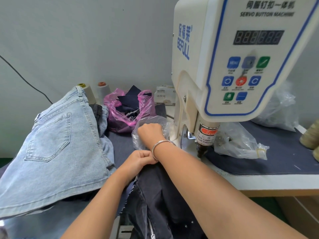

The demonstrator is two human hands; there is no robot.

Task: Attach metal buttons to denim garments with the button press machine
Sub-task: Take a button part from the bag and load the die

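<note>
A dark denim garment (155, 195) with a zipper lies in front of me, over the table edge. My left hand (139, 157) pinches its top edge with curled fingers. My right hand (150, 130), a silver bangle on its wrist, reaches across into a clear plastic bag (138, 140) just left of the press. Its knuckles show but its fingertips are hidden in the bag. The white servo button machine (241, 57) stands at the right, and its press head (204, 140) hangs just right of my right forearm.
Light blue jeans (51, 144) are piled at the left. A pink bag of dark fabric scraps (127, 107), two thread cones (103, 90) and a tissue pack (164, 95) sit behind. Another clear bag of metal parts (238, 140) lies right of the press on the blue-grey table cover (276, 161).
</note>
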